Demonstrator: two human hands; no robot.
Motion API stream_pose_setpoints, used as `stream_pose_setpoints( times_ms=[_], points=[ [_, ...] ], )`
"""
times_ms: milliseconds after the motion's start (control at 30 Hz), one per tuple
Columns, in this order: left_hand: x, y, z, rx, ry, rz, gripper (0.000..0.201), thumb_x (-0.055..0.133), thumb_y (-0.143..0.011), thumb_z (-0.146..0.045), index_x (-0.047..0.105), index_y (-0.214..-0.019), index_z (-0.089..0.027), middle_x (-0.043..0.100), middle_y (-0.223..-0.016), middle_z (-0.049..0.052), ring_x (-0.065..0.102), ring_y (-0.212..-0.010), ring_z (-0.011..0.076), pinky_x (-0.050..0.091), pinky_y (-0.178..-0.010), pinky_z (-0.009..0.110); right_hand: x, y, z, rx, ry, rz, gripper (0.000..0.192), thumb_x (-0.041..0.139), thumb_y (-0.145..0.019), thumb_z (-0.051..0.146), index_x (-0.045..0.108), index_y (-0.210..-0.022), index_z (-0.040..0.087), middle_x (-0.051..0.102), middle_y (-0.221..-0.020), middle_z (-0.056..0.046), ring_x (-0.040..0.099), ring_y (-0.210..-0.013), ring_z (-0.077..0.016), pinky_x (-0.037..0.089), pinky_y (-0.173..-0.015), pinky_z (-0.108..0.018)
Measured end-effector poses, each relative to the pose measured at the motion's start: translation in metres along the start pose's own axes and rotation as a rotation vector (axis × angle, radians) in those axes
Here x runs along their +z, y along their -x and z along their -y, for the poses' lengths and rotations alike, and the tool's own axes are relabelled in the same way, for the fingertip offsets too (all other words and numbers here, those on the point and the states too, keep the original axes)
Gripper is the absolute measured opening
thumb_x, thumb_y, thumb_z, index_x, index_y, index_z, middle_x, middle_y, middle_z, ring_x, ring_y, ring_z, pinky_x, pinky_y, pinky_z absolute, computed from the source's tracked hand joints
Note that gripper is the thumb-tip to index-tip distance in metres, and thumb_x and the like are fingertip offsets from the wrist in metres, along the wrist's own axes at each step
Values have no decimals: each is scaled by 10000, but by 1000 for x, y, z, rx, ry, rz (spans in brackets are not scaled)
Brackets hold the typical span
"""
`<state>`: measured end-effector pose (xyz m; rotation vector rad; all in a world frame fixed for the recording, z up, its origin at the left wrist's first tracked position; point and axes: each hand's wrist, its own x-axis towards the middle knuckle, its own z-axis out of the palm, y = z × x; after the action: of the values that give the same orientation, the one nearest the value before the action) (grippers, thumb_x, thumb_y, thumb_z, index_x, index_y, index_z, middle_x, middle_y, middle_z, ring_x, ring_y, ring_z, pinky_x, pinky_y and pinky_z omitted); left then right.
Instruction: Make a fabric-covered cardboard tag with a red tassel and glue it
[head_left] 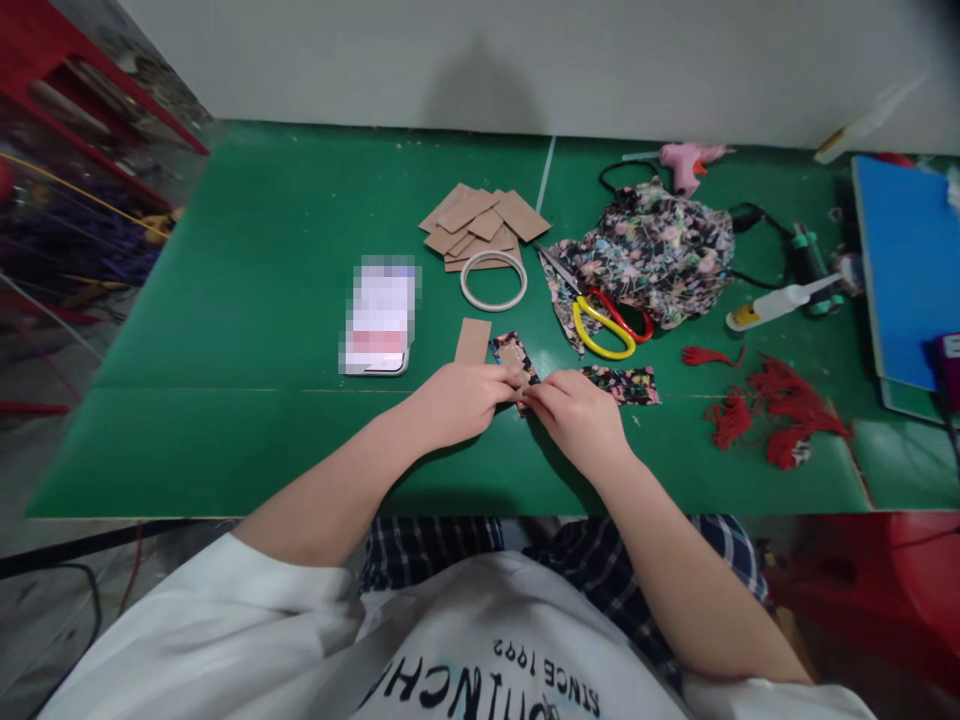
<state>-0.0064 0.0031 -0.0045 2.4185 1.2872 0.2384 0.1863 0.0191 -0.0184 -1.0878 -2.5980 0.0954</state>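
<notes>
My left hand and my right hand meet over a small cardboard piece edged with floral fabric. Fingers of both hands press together on its near end, which they partly hide. Beside my left hand lies a plain cardboard strip, its lower end covered by the hand. A dark floral fabric strip sticks out to the right from behind my right hand. Just beyond are a roll of double-sided tape and scissors with yellow and red handles.
A pile of cardboard pieces lies behind the tape. Crumpled floral fabric, a pink glue gun, a glue bottle and red tassels are on the right. A phone lies left, a blue board far right.
</notes>
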Motion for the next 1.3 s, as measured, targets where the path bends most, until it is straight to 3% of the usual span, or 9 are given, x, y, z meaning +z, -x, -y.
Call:
stream_pose_setpoints(
  times_ms=[733, 1300],
  points=[
    [-2, -1, -2, 4, -13, 19, 386, 384, -800, -61, 652, -1039, -200, 591, -1219, -3, 565, -1095, 144, 462, -940, 275, 1, 0, 6, -40, 103, 3, 228, 447, -885, 216, 640, -771, 174, 598, -727, -41, 487, -719, -154, 321, -593, -286],
    [-1, -1, 0, 29, -26, -8, 387, 380, -805, -65, 662, -1024, -214, 603, -1201, -8, 566, -1094, 133, 470, -909, 239, 3, 0, 0, -8, -60, 36, 255, 427, -897, 241, 655, -834, 148, 614, -771, -71, 534, -770, -161, 400, -663, -270]
  ],
)
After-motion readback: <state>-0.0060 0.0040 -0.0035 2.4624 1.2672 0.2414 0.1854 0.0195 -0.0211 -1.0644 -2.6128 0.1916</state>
